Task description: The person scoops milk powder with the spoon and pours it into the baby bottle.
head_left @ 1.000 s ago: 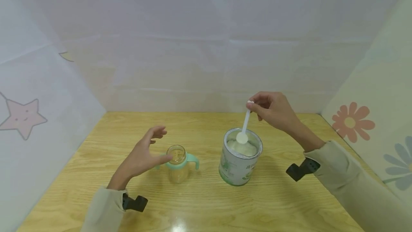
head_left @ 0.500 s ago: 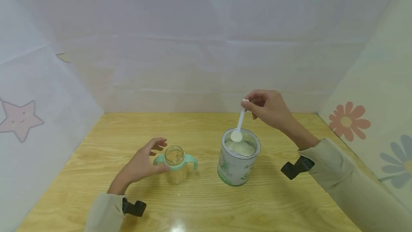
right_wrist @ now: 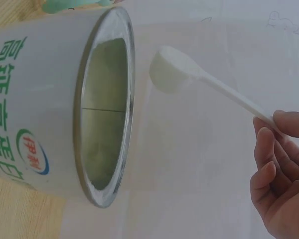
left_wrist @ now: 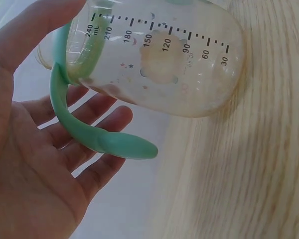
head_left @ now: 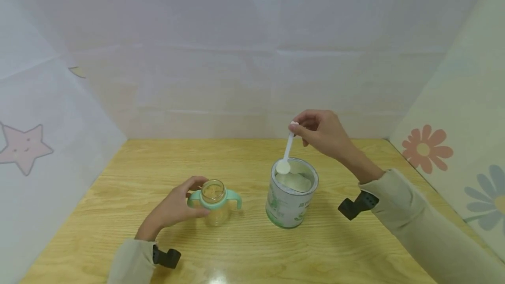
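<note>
An amber-tinted baby bottle (head_left: 218, 214) with a mint collar and two handles stands upright on the table. My left hand (head_left: 177, 205) is at its left side, thumb across the front of the collar and fingers curving round behind; the left handle (left_wrist: 107, 142) lies inside the hand's curve. Between thumb and fingers my right hand (head_left: 321, 135) pinches the handle end of a white measuring scoop (head_left: 288, 148). The scoop's bowl, full of pale powder (right_wrist: 170, 69), hangs over the mouth of the milk powder tin (head_left: 289, 207). More powder lies inside the tin.
The light wooden table (head_left: 236, 253) carries the bottle and tin, with a gap between them. A pale backdrop (head_left: 252, 78) rises behind the table's far edge, and printed side panels flank it.
My left hand has closed in round the bottle, its fingers coming down behind the collar. My right hand has moved left, taking the filled scoop toward the tin's left rim.
</note>
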Motion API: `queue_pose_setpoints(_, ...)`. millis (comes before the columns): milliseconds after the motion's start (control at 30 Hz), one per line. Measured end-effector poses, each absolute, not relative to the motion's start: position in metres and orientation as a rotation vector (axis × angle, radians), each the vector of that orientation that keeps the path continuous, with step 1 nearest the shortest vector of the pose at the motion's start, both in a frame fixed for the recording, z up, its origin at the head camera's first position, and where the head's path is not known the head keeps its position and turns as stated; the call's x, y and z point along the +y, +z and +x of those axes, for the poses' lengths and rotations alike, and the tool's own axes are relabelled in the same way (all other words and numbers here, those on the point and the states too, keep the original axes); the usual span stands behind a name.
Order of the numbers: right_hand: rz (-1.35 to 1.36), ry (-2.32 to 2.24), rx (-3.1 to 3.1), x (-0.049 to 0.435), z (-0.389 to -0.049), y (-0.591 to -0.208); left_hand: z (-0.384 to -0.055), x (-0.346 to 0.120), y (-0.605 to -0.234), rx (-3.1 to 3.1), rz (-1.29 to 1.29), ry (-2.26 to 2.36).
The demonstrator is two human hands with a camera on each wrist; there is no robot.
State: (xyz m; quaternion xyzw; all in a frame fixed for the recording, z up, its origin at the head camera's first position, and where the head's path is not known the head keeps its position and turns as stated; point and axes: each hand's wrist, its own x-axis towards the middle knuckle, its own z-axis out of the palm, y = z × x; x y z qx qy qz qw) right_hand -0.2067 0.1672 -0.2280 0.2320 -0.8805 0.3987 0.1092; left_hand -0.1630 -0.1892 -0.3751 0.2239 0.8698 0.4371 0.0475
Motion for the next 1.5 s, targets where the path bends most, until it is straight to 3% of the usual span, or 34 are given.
queue_pose_setpoints(1500,0.851,1.326,-2.507,0.104,-0.202,-0.233,-0.170,-0.182,-0.389,2.622,0.654,1.362)
